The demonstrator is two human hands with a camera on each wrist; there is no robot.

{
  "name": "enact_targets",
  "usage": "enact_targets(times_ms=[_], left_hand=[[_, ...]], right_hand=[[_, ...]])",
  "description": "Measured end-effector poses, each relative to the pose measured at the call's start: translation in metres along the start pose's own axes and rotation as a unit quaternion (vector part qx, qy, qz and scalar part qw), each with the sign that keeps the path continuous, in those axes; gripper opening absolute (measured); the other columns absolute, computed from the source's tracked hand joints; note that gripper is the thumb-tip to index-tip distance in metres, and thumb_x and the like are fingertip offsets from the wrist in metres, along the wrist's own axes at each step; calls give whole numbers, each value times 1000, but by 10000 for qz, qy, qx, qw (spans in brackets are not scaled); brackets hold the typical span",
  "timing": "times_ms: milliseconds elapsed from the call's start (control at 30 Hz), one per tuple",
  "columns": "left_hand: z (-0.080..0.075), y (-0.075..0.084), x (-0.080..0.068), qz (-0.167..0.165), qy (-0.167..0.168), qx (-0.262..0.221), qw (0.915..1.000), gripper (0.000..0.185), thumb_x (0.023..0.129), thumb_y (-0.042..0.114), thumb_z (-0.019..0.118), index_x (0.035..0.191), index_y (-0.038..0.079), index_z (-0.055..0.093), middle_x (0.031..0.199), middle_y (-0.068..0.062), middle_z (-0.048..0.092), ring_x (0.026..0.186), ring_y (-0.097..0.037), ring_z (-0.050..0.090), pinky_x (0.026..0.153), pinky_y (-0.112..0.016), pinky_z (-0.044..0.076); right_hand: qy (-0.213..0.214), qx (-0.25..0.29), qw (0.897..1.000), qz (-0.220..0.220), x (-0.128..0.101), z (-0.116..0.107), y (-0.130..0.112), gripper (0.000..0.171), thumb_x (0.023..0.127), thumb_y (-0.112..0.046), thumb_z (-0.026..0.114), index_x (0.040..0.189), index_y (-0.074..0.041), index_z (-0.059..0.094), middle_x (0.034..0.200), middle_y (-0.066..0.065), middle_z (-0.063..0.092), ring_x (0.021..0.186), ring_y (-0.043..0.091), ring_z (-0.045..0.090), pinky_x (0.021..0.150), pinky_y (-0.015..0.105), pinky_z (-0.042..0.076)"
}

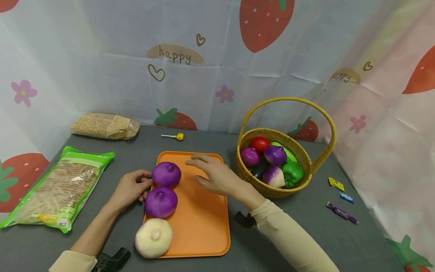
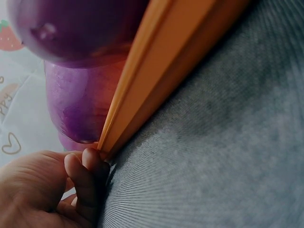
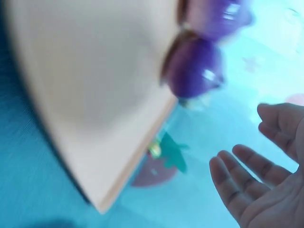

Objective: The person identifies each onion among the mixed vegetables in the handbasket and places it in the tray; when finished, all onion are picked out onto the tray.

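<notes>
Two purple onions (image 1: 166,174) and a pale round turnip (image 1: 154,238) sit in a column along the left side of an orange tray (image 1: 200,226). My left hand (image 1: 130,187) is at the tray's left rim beside the onions. In the left wrist view, its curled fingers (image 2: 85,175) grip the rim right below an onion (image 2: 80,104). My right hand (image 1: 217,174) hovers over the upper right part of the tray, fingers spread and holding nothing. The right wrist view shows its palm and extended fingers (image 3: 225,183) apart from the blurred onions (image 3: 194,69).
Right of the tray stands a wicker basket (image 1: 272,192) with a tall handle, filled with vegetables, including a green pepper (image 1: 293,174). Wrapped candies (image 1: 341,213) lie at the right. A lollipop (image 1: 178,136) and two bags, one of grain (image 1: 98,125), one green-edged (image 1: 61,189), lie behind and left.
</notes>
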State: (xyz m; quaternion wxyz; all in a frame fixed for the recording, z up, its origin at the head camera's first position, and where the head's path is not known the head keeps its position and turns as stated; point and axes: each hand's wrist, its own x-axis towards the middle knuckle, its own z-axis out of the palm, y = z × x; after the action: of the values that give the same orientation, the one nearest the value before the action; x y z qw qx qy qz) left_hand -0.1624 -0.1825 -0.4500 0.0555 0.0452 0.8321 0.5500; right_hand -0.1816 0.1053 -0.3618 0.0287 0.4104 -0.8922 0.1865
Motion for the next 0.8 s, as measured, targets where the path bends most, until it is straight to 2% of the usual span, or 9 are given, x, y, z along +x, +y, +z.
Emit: enact_targets(times_ms=[67,167,333,433,500,600,800], left_hand=[[0,0,0,12,-20,-1,10000,34,96,17,61,122,-7,59,79,-13,64,49,-9,57,46,-28,52],[0,0,1,49,-26,4,10000,33,96,16,60,121,-7,59,77,-12,63,48,-10,57,46,-29,52],[0,-1,0,86,-40,-42,9999,33,97,15,59,121,-7,59,77,-12,62,49,-9,57,46,-28,53],[1,-1,0,110,-89,-49,9999,34,97,15,59,123,-7,59,78,-12,63,50,-10,57,47,-28,53],[1,-1,0,92,-99,-34,9999,35,97,16,60,123,-7,59,79,-12,63,50,-10,58,47,-28,53],[1,-1,1,62,-91,10,9999,34,97,17,59,122,-7,59,79,-11,63,50,-10,58,47,-28,53],[1,-2,0,-37,-72,64,9999,34,97,16,59,122,-7,59,78,-10,62,51,-10,57,48,-29,54]], right_hand=[[541,-81,9985,2,-19,-10,3,41,91,-15,69,131,-13,60,136,8,57,124,24,58,102,39,52],[1377,-228,9902,86,-48,-25,12,36,88,-12,71,123,-10,65,129,9,62,117,23,61,98,38,54],[2361,-196,9682,810,-89,-50,31,30,87,-8,71,117,-7,68,120,10,66,102,22,66,82,39,58],[2717,-111,9523,1385,-110,-62,42,28,87,-5,69,115,-5,68,112,10,68,93,22,67,75,42,58],[2781,-213,9433,1800,-121,-67,48,28,89,-7,68,117,-5,67,111,12,67,92,24,66,75,44,58],[2592,-364,9349,2397,-132,-72,54,31,92,-12,65,122,-4,64,115,16,65,95,30,65,76,48,56],[1576,-684,9215,3483,-139,-75,60,46,97,-32,57,136,-8,54,131,21,56,109,40,61,82,62,51]])
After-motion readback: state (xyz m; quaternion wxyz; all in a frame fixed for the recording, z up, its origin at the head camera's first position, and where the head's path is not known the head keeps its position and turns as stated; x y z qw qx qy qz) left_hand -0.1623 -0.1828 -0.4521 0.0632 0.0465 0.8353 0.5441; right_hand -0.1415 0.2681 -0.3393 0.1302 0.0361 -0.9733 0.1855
